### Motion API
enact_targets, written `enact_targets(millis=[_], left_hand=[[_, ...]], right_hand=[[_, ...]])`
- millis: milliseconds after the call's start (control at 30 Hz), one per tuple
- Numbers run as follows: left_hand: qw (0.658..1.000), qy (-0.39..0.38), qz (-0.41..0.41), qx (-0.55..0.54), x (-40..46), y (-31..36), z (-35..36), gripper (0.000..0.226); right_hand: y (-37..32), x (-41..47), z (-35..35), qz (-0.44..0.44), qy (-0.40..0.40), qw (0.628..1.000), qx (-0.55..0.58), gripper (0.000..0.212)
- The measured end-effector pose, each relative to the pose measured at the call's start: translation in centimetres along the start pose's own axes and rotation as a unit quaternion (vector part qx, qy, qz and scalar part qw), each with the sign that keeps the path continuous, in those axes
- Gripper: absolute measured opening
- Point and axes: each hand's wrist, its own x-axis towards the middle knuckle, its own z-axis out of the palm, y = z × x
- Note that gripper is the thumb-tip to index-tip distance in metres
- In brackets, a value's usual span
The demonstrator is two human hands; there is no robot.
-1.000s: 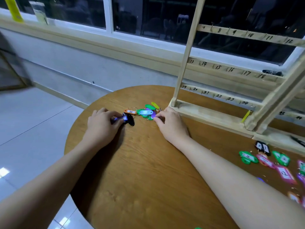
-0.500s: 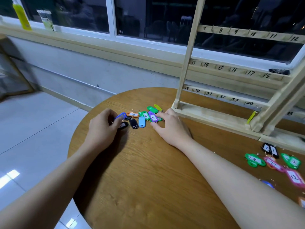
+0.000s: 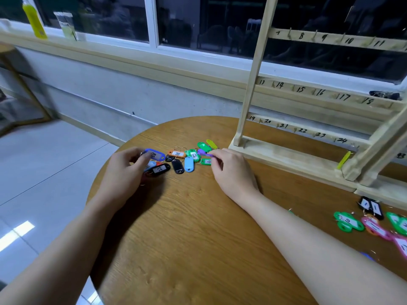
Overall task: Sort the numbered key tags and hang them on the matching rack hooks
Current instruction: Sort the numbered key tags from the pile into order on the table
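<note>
A big round brown wooden table [image 3: 198, 249] holds a tall pale wooden rack [image 3: 286, 155] with black numbers on its bars. The left hand [image 3: 123, 175] pinches a dark blue plastic key tag [image 3: 155, 154] in its fingers, lifted just above the pile. The right hand [image 3: 231, 172] pinches a small purple plastic key tag [image 3: 203, 153] at the pile's other side. Between the hands lie an orange tag [image 3: 177, 153], a light blue tag [image 3: 189, 164] and two black tags [image 3: 160, 169].
</note>
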Motion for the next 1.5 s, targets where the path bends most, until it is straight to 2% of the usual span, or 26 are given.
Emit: enact_targets(millis=[267,433,667,733,867,1000,1100,1233,1367,1500], left_hand=[[0.998,-0.021,-0.016,0.054,0.0,0.1,0.2,0.036],[0.998,-0.031,-0.015,0.053,0.0,0.1,0.1,0.032],[0.999,-0.033,-0.017,0.039,-0.2,0.5,0.1,0.026],[0.999,-0.032,-0.014,0.028,-0.2,0.5,0.2,0.025],[1.0,-0.017,0.016,0.017,-0.5,1.2,0.0,0.021],[0.997,-0.03,0.057,0.043,-1.6,2.0,0.4,0.014],[0.995,-0.053,0.081,0.011,-3.9,4.1,1.8,0.013],[0.987,-0.108,0.12,-0.005,-7.1,7.4,4.2,0.022],[0.968,-0.197,0.156,0.013,-10.5,11.1,6.8,0.023],[0.951,-0.235,0.193,0.047,-14.1,14.1,9.3,0.021]], right_hand=[[0.5,0.0,0.2,0.003,-0.018,1.0,0.017,0.035],[0.6,0.1,0.0,0.004,-0.036,0.998,0.041,0.038],[0.5,0.2,0.0,0.037,-0.058,0.994,0.085,0.03],[0.6,0.3,0.0,0.032,-0.065,0.994,0.079,0.026],[0.4,0.2,-1.1,0.013,-0.077,0.994,0.081,0.032],[0.6,-0.9,-5.0,0.054,-0.046,0.986,0.151,0.02],[0.8,-3.1,-9.6,0.068,-0.034,0.98,0.185,0.007],[1.5,-8.0,-16.5,0.077,-0.047,0.975,0.201,0.009],[2.8,-13.0,-22.0,0.105,-0.009,0.976,0.192,0.018],[3.7,-17.7,-25.4,0.169,0.025,0.964,0.203,0.025]])
